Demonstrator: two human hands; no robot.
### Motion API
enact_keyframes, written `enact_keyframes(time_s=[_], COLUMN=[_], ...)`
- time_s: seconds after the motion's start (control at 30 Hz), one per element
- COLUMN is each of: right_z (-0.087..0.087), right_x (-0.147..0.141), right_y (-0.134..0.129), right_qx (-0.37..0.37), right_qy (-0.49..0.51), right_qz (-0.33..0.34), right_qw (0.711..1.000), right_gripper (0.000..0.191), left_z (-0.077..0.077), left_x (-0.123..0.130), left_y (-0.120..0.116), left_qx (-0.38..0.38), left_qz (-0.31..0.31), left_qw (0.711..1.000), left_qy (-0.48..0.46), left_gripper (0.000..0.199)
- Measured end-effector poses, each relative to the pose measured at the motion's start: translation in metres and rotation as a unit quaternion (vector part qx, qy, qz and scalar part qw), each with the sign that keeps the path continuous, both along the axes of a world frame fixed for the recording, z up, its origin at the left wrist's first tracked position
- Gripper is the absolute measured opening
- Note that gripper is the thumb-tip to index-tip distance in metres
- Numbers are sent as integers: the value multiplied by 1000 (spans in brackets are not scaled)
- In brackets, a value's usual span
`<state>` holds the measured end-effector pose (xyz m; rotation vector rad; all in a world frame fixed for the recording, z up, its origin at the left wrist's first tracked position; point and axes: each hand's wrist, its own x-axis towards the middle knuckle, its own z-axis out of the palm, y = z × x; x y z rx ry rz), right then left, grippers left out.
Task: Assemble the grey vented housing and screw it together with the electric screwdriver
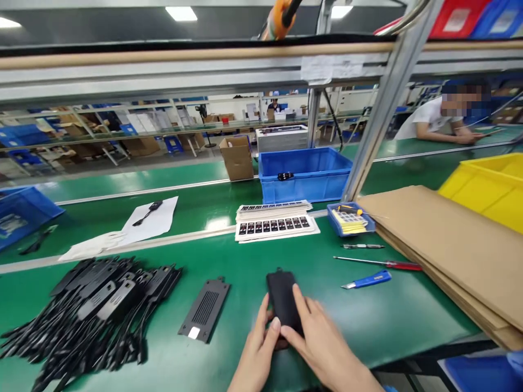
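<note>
A flat black rectangular case [283,294] with a small tab at its far end is held between both hands, just over the green bench. My left hand [258,348] grips its near left side, the thumb on its lower edge. Along the right side lie the fingers of my right hand [321,337], with the thumb across the near end. To the left rests a similar dark case [207,309], slotted face up, with a small white sticker. Farther left is a heap of black cabled adapters [110,305].
Label sheets [273,226] lie ahead, before a blue bin [304,174]. On the right are a small blue tray [351,220], a pen [363,246], a screwdriver [379,263], a utility knife [368,280] and stacked cardboard [445,245]. A person [437,117] leans on the far bench.
</note>
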<state>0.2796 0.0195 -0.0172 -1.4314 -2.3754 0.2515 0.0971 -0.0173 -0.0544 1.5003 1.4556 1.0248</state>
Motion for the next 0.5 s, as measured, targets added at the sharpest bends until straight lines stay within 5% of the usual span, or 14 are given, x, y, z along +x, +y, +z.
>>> enact_keyframes(time_s=[0.13, 0.27, 0.4, 0.5], right_z=[-2, -34, -60, -68], right_x=[61, 151, 197, 202], right_y=[29, 71, 80, 70], right_qx=[66, 126, 150, 110], right_qy=[-31, -31, 11, 106], right_qz=[37, -43, -47, -89], right_qw=[997, 991, 987, 984], right_gripper=[33, 37, 46, 45], left_z=[-2, 27, 63, 86], left_x=[-3, -22, -27, -20], left_y=[31, 61, 91, 103], left_qx=[-19, -38, -11, -53], left_qz=[35, -40, -100, -112], left_qw=[997, 997, 986, 936], left_qy=[-67, -57, 135, 329], left_gripper=[63, 54, 41, 45])
